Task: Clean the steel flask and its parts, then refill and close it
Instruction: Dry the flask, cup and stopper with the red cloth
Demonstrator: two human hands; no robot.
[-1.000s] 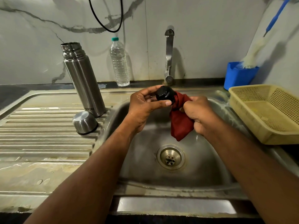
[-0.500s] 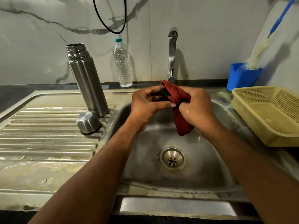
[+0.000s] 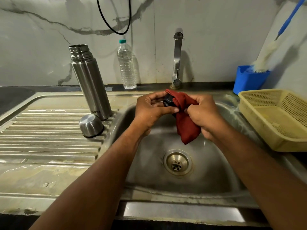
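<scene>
Red cloth (image 3: pixel 186 117) gripped by right hand (image 3: pixel 205 116), wiping black stopper (image 3: pixel 168 101) pinched in left hand (image 3: pixel 150 108); open flask (image 3: pixel 90 82) drying at ten o'clock.

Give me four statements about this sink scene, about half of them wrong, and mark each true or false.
1. The steel flask stands open on the drainboard. True.
2. The left hand holds the steel cup. False: it holds the black stopper; the steel cup sits upside down on the drainboard.
3. The right hand grips a red cloth. True.
4. Water runs from the tap. False: no stream shows below the tap.
</scene>
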